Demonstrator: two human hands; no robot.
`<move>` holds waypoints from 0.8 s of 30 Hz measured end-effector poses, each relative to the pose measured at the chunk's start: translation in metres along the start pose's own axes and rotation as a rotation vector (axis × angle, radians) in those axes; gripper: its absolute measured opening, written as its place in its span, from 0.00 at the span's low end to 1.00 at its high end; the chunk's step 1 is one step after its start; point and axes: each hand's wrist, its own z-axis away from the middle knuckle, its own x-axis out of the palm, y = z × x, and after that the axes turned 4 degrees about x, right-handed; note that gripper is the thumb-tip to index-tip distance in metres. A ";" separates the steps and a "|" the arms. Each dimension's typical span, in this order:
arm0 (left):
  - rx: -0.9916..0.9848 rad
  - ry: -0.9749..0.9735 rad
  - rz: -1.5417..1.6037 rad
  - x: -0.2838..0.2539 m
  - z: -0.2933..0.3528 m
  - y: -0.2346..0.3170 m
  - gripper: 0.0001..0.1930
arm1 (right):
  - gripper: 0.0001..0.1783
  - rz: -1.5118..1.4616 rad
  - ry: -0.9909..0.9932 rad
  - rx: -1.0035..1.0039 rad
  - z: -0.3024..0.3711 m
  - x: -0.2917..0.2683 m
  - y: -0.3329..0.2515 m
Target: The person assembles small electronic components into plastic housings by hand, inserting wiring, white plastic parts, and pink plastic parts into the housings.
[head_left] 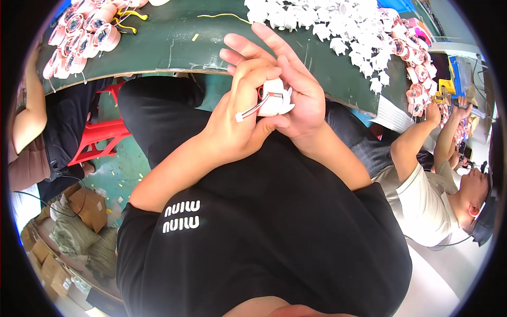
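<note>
A small white plastic part (pixel 272 105) with pointed tabs along one side is between my two hands, above my lap near the table's edge. My left hand (pixel 235 108) is closed round it, forefinger over the top and thumb below. From the part a short cable with a white plug (pixel 240 117) runs across my left hand. My right hand (pixel 306 98) lies behind the part, palm against it and fingers stretched out. Part of the piece is hidden by my fingers.
The green table (pixel 169 50) curves ahead. Many white spiky parts (pixel 338 26) lie at its far right, with pink round housings (pixel 414 58) beyond. More pink housings (pixel 79 39) and yellow-handled pliers (pixel 132 15) are at left. A red stool (pixel 100 137) and co-workers flank me.
</note>
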 end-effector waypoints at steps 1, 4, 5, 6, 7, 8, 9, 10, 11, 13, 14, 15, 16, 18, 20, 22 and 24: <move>0.000 0.009 0.011 0.001 -0.001 -0.001 0.37 | 0.33 0.000 0.002 -0.005 0.000 0.000 0.000; -0.013 0.005 0.011 0.001 0.000 0.001 0.36 | 0.34 0.001 0.005 -0.006 0.002 0.002 -0.001; -0.022 -0.006 0.001 0.001 0.000 0.001 0.36 | 0.34 0.007 0.005 -0.004 0.003 0.002 -0.002; -0.024 -0.007 0.000 0.002 0.001 0.002 0.36 | 0.34 0.004 0.005 -0.004 0.003 -0.002 -0.002; -0.040 -0.015 -0.003 0.002 0.002 0.002 0.37 | 0.34 0.028 -0.044 -0.014 0.003 -0.007 -0.002; -0.056 -0.021 -0.007 0.003 0.003 0.002 0.38 | 0.35 0.053 -0.093 -0.023 0.003 -0.009 -0.001; -0.057 -0.022 -0.009 0.003 0.003 0.000 0.38 | 0.35 0.050 -0.094 -0.023 0.003 -0.008 -0.001; -0.027 -0.001 -0.030 0.004 0.003 -0.002 0.38 | 0.36 0.061 -0.080 -0.026 0.003 -0.006 0.000; 0.004 0.020 -0.051 0.004 0.002 -0.003 0.38 | 0.36 0.072 -0.066 -0.030 0.003 -0.004 0.000; -0.080 0.073 -0.007 0.001 0.002 0.003 0.38 | 0.37 0.001 -0.078 -0.052 0.002 -0.006 0.001; -0.074 0.073 -0.006 0.000 0.002 0.002 0.37 | 0.38 -0.070 -0.090 -0.073 0.001 -0.008 0.002; -0.077 0.071 -0.005 0.001 0.001 0.002 0.37 | 0.38 -0.034 -0.113 -0.084 0.000 -0.010 0.002; -0.052 0.059 -0.015 0.002 -0.001 0.001 0.37 | 0.38 -0.036 -0.111 -0.084 0.000 -0.010 0.000; -0.027 0.046 -0.024 0.003 -0.002 0.001 0.37 | 0.38 -0.023 -0.088 -0.061 0.001 -0.008 -0.003; -0.037 0.062 -0.015 0.004 -0.002 0.002 0.37 | 0.39 -0.019 -0.091 -0.074 0.002 -0.009 -0.003; -0.040 0.046 0.012 0.003 -0.002 0.002 0.37 | 0.39 -0.013 -0.093 -0.089 0.003 -0.008 -0.005; -0.044 0.032 0.039 0.001 -0.001 0.001 0.37 | 0.40 -0.018 -0.102 -0.098 0.004 -0.007 -0.008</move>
